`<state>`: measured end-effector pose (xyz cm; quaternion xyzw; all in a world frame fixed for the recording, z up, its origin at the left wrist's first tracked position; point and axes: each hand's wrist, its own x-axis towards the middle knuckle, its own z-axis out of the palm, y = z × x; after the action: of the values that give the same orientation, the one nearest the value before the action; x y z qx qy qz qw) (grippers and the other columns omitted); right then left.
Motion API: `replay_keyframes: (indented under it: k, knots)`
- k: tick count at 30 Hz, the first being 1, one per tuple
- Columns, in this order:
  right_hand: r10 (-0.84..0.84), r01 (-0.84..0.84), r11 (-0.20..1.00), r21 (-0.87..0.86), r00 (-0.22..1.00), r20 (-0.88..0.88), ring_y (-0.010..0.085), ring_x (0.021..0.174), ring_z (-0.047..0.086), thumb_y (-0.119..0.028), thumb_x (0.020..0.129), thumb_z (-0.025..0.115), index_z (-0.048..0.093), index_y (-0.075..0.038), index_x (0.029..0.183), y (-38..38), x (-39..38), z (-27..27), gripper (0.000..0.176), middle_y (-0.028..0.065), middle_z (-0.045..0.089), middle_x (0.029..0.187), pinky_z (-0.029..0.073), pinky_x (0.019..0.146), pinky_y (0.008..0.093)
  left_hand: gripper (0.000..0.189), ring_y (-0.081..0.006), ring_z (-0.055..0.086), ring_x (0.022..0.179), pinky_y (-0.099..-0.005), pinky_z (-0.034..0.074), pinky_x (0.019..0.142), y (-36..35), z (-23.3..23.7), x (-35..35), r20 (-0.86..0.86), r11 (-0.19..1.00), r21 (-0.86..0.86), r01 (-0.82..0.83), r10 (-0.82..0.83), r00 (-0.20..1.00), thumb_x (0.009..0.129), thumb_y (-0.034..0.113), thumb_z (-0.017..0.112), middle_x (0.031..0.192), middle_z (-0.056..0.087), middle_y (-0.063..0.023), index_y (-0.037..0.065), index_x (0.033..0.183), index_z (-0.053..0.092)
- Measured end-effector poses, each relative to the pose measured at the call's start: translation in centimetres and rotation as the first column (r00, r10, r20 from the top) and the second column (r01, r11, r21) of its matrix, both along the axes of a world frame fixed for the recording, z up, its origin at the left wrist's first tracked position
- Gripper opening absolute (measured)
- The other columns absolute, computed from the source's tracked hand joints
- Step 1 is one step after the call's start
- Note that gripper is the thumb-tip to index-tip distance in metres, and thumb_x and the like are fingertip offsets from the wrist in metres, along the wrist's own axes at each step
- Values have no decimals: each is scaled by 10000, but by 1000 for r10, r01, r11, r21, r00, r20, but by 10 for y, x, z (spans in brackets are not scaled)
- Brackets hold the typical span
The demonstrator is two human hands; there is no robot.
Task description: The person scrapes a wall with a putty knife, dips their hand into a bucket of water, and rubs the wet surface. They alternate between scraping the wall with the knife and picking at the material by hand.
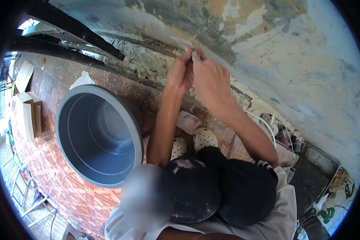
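Both my hands are raised close together in front of the peeling wall [264,48]. My left hand [181,72] is closed, with its thumb and fingertips brought together beside the right one. My right hand [213,82] shows its back, and its fingers curl in at the top toward the left hand. Whatever lies between the fingertips is too small or hidden to make out. Below the hands runs a rough, broken ledge [148,66] along the foot of the wall.
A large grey tub [102,134] stands left of my arm on patterned tiles. Dark beams [74,34] slant in at upper left. A cardboard box [28,114] lies at far left. My pale clogs [205,139] are below, beside a broken piece [188,122]. Cables [268,124] run at right.
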<state>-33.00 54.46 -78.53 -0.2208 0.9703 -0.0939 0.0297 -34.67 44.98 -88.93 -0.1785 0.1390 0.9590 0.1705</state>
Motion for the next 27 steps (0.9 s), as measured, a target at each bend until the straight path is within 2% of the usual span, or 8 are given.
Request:
replay_keyframes:
  k: [2,3,8,13,16,20,22,27]
  knots:
    - [4,-7,990,-142,1000,-21,319,719,685,-136,850,598,630,3,1087,12,10,-1,277,205,653,804,546,623,409,399,-254,637,807,-378,565,808,6,7,12,13,999,-6,-47,47,999,1008,334,414,988,619,-132,-37,1118,511]
    - [14,-19,978,-208,1000,-28,326,733,681,-147,849,613,632,-12,1103,19,15,0,288,207,651,827,543,652,411,484,-318,582,1027,-419,503,920,5,-14,13,-24,997,53,-60,61,998,1001,365,406,1049,573,-163,-56,1232,471]
    - [156,-299,801,-518,941,-301,298,786,636,-135,787,715,637,-33,1076,46,13,15,316,128,656,884,495,775,365,401,-299,580,1088,-368,559,868,19,9,26,-77,967,245,-65,87,993,1027,269,354,1169,552,-208,-76,1210,439]
    - [361,-289,503,-814,926,-105,226,722,609,-9,746,720,655,13,784,42,1,-24,78,81,615,708,478,787,323,428,-269,588,1085,-329,549,913,23,11,35,-177,764,636,109,7,984,1041,245,277,1253,500,-228,-97,1278,381]
    - [413,-376,522,-766,897,-159,213,623,602,42,765,670,591,27,682,38,-5,-31,115,100,579,643,484,646,310,436,-251,580,1093,-338,513,952,27,-8,44,-173,926,375,45,22,985,1032,284,330,1253,509,-185,-58,1296,390]
    - [383,-570,286,-771,805,-453,207,433,487,90,767,612,519,19,612,7,-22,-32,194,78,461,513,382,430,335,461,-223,567,1108,-355,470,989,30,-2,67,-112,997,-72,24,-32,993,1016,334,403,1240,530,-128,-9,1324,405]
    - [303,-656,141,-741,741,-599,208,366,414,101,766,593,506,15,595,-19,-27,-20,211,69,408,472,317,368,346,488,-204,558,1122,-370,458,984,32,23,94,14,940,-321,115,-116,993,1003,357,444,1215,556,-101,12,1347,418]
    - [245,-605,265,-750,795,-555,134,385,473,55,779,633,480,-93,561,-39,-65,-40,305,12,476,492,348,378,298,490,-234,550,1159,-389,424,1017,3,26,131,-23,717,-633,293,-395,918,988,331,481,1214,572,-130,17,1363,443]
